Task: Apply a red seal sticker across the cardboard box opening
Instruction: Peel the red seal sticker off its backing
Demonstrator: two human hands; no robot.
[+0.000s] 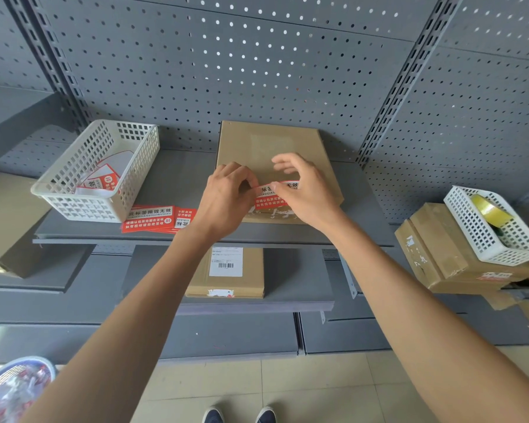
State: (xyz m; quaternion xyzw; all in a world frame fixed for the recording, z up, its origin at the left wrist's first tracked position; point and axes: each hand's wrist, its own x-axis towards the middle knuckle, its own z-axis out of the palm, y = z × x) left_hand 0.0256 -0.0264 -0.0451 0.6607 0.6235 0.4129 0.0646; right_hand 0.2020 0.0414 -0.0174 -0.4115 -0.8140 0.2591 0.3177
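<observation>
A flat brown cardboard box (pixel 269 148) lies on the grey shelf (pixel 177 178), its near edge toward me. A red seal sticker (pixel 274 193) with white lettering hangs just above that near edge, held between both hands. My left hand (pixel 226 199) pinches its left end. My right hand (pixel 303 193) grips its right part with thumb and forefinger, the other fingers spread above the box. Whether the sticker touches the cardboard cannot be told. Torn white residue shows on the box's front face below the sticker.
Spare red stickers (pixel 153 219) lie fanned on the shelf left of the box, beside a white basket (pixel 98 172) holding sticker backings. A second box (pixel 229 273) sits on the lower shelf. At right, a white basket with yellow tape (pixel 492 221) rests on cartons.
</observation>
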